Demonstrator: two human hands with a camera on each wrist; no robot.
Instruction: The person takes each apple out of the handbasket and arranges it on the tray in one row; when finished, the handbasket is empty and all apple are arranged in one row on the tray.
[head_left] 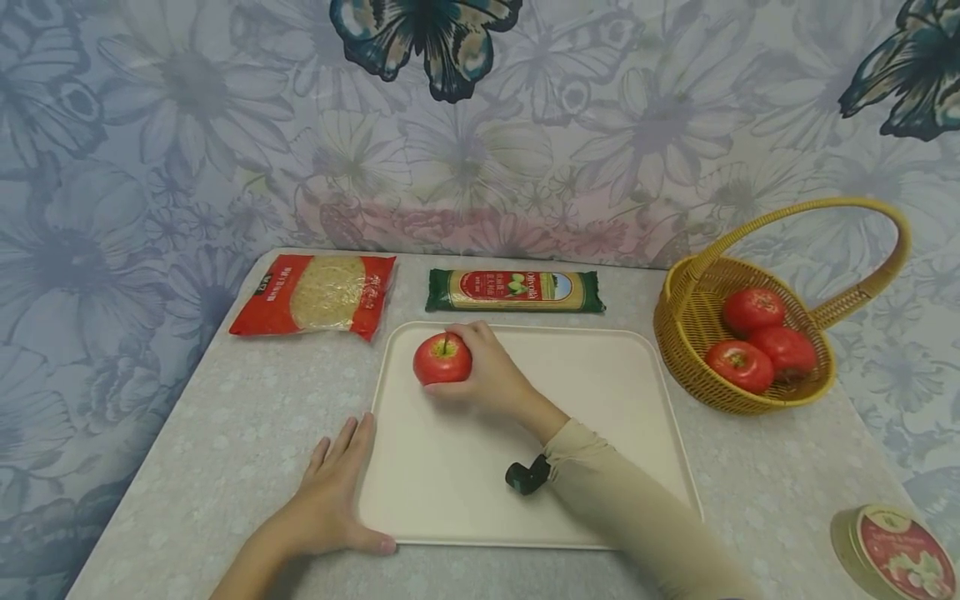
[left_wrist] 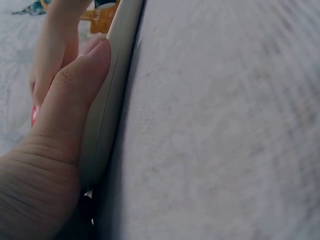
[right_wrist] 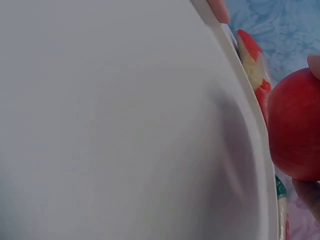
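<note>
In the head view my right hand [head_left: 487,371] grips a red apple [head_left: 437,360] over the far left part of a cream tray [head_left: 450,467]. Thumb and fingers curl round the apple's right side, and its stem points up. The right wrist view has the apple [right_wrist: 297,125] close up at the right, with the tray's curved rim [right_wrist: 262,150] beside it. My left hand [head_left: 330,492] rests at the tray's near left corner, fingers straight along the left edge and thumb at the front edge. In the left wrist view the left thumb [left_wrist: 82,75] lies against the tray's side [left_wrist: 107,110].
A yellow wicker basket [head_left: 675,367] at the right holds three red apples [head_left: 780,346]. Behind the tray lie a red bag of noodles [head_left: 322,292] and a green and yellow pasta packet [head_left: 517,290]. A round tin [head_left: 903,554] stands at the near right. A patterned cloth hangs behind.
</note>
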